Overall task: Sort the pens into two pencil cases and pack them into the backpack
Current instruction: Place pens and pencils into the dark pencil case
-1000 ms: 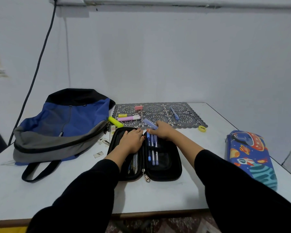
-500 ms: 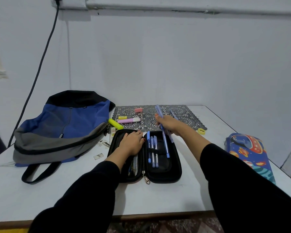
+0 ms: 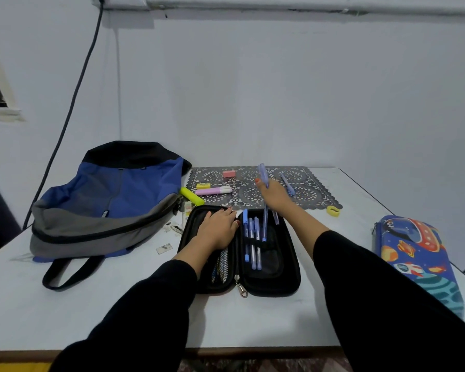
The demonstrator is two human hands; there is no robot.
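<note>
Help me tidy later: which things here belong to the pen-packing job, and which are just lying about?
Job: backpack, black case, space case, held pen, cased pens, pen on mat, probably pink highlighter and yellow highlighter.
Lying about: pink eraser, yellow eraser, sharpener, mat, cable, scraps.

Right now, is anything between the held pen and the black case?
Nothing visible. The right hand holds the pen over the black case, beside stowed pens; the left hand rests on its other half.
</note>
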